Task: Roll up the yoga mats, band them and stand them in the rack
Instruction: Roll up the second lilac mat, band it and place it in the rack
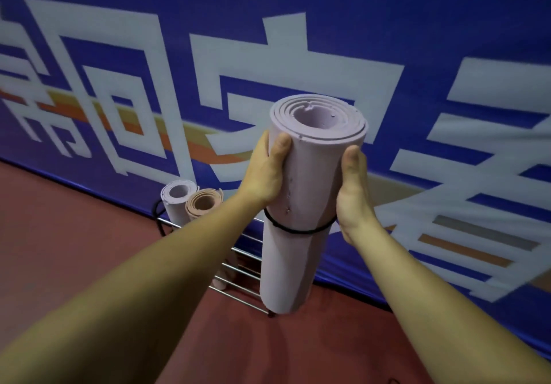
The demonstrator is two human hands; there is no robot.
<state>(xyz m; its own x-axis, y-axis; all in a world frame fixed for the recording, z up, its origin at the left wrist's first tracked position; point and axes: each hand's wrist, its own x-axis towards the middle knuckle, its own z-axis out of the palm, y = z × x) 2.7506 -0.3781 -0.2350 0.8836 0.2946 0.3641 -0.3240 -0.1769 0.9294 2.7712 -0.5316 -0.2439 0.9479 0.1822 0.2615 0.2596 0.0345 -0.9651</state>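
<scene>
Gripping a rolled lilac mat (pixel 310 175) upright between both hands, the person holds it over the near end of the wire rack (pixel 238 298). The left hand (pixel 264 172) wraps the upper part of the roll, thumb pressed on the front and fingers curled out of sight behind. The right hand (pixel 354 192) clasps the opposite side at about the same height, thumb up along the roll; its fingers are hidden behind too. A thin black band (pixel 298 230) rings the mat just below both hands. The roll's lower end hangs at the rack's near end, though I cannot tell whether it touches the rails.

At the rack's far end two rolled mats stand upright, touching each other: another lilac one (pixel 176 198) farthest along, and a tan one (pixel 204 203) just this side of it. The rack sits on a red floor (pixel 74 234), right against a blue banner (pixel 387 25) with big white characters that runs behind it.
</scene>
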